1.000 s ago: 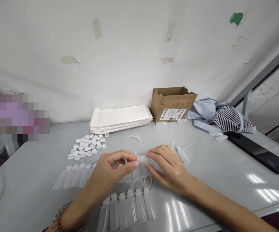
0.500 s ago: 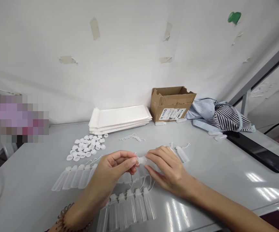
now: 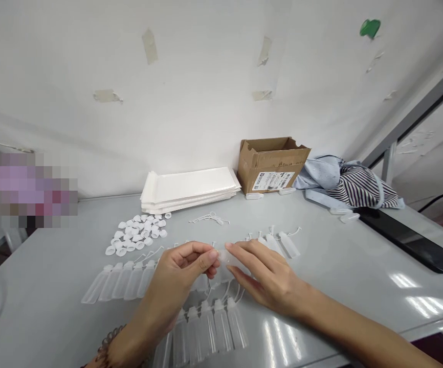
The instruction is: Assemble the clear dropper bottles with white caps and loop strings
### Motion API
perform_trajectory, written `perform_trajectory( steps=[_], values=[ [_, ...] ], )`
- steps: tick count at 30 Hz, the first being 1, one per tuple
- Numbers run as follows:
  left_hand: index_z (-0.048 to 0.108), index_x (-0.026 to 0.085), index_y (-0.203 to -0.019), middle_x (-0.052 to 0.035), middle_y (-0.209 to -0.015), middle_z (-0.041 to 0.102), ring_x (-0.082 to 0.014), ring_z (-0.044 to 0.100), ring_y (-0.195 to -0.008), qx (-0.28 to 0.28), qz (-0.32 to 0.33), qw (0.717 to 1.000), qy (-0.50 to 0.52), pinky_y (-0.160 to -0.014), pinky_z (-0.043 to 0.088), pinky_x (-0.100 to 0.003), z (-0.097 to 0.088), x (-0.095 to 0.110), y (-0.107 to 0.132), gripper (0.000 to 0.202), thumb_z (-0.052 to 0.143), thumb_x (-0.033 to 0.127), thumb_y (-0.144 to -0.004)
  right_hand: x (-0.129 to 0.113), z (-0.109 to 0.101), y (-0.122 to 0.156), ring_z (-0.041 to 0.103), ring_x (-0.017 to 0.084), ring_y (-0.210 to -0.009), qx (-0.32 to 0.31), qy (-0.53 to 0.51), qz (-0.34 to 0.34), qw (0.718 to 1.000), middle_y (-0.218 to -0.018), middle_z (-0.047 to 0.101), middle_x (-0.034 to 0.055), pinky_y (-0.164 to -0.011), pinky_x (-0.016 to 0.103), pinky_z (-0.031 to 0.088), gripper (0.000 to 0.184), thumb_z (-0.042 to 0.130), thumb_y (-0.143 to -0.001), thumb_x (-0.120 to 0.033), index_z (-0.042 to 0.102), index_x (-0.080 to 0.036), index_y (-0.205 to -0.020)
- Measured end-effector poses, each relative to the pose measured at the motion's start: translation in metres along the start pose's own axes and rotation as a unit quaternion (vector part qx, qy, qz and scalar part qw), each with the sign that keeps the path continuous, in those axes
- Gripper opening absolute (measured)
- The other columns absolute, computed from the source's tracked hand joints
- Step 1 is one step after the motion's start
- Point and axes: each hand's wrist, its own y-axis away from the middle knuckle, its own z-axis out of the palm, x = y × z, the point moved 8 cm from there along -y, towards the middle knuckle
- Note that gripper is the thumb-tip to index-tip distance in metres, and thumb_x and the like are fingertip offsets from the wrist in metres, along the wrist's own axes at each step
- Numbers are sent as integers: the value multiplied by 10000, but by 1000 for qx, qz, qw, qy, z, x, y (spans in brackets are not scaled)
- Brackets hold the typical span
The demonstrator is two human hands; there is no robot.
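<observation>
Between my hands is a translucent plastic squeeze bottle [image 3: 225,257], lying sideways. My right hand [image 3: 269,273] is closed around its body, which the fingers mostly hide. My left hand [image 3: 191,266] pinches at the neck end; a small white part there is largely covered by the fingertips. Below my hands lies a row of clear bottles [image 3: 208,327] with white tops and thin straps. Another row of bottles [image 3: 119,281] lies left of my left wrist, and several more bottles [image 3: 289,245] are beyond my right hand.
A pile of small white caps [image 3: 135,234] is at the back left. White padded envelopes [image 3: 191,186] are stacked by the wall beside an open cardboard box [image 3: 271,166]. Thin white straps [image 3: 209,219] lie in the middle. Cloth [image 3: 363,186] and a long black object [image 3: 405,240] are on the right.
My right hand has tilted and shifted slightly left towards my left fingertips. Less of the bottle's neck shows between the hands, and more bottles show behind the right hand.
</observation>
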Motion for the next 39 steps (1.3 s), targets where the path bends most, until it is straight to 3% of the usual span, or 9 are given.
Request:
perform_trajectory(
  steps=[4,8,10,15,19,23,27,33,39],
  values=[
    [709,206,-686,15,-605,620,-136,557,-632,-7,31,998,-52,-649,465,-242,0,2,1,194,664,368,-784,2,4,3,615,185,-846,-7,-41,18,999,-961,651,174,-675,279,556,336,564,-857,-56,546,-41,-1192],
    [720,226,-700,17,-622,611,-144,547,-640,-24,42,991,-125,-606,445,-236,2,10,4,176,654,364,-788,20,5,4,564,129,-678,4,-188,139,972,-819,624,73,-608,258,511,320,576,-866,-121,582,-100,-1186],
    [711,219,-677,8,-646,633,-151,557,-653,-43,53,987,-147,-613,453,-241,4,16,6,215,630,372,-805,34,11,7,531,115,-621,-13,-294,248,923,-705,581,12,-588,252,479,277,605,-857,-190,628,-140,-1129],
    [701,233,-904,-27,-868,697,-186,620,-794,-38,139,965,-217,-749,516,-297,1,33,9,190,564,358,-864,42,39,19,540,98,-647,-105,-552,426,709,-819,664,25,-624,238,449,270,639,-823,-302,676,-203,-1072],
    [527,275,-1227,-71,-1189,573,-248,541,-1064,-70,306,877,-363,-891,478,-378,22,44,25,434,664,291,-815,41,41,16,456,74,-577,-100,-621,415,657,-814,678,32,-556,207,372,239,659,-772,-289,714,-172,-974],
    [404,238,-1286,-100,-1176,528,-259,500,-1092,-76,389,814,-424,-888,470,-381,38,46,36,533,668,261,-824,36,46,18,445,77,-570,-103,-661,416,616,-772,667,30,-547,209,353,236,678,-748,-290,712,-160,-942],
    [414,201,-1230,-107,-1115,531,-265,498,-1058,-74,424,785,-446,-865,465,-382,44,50,42,472,624,143,-812,35,42,17,500,88,-627,-140,-658,394,626,-813,669,39,-607,224,390,243,661,-778,-307,700,-154,-963],
    [358,160,-1294,-124,-1113,536,-255,486,-1063,-92,453,767,-446,-883,462,-373,51,47,53,518,562,71,-825,47,25,20,539,101,-694,-309,-539,331,710,-840,641,16,-657,240,435,251,635,-795,-195,673,-157,-1041],
    [406,172,-1259,-115,-1085,567,-265,509,-1008,-112,400,786,-458,-843,492,-403,60,23,55,529,575,65,-769,65,6,14,559,104,-696,-283,-447,330,782,-831,662,24,-673,248,467,242,476,-852,-113,677,-143,-982]
  ],
)
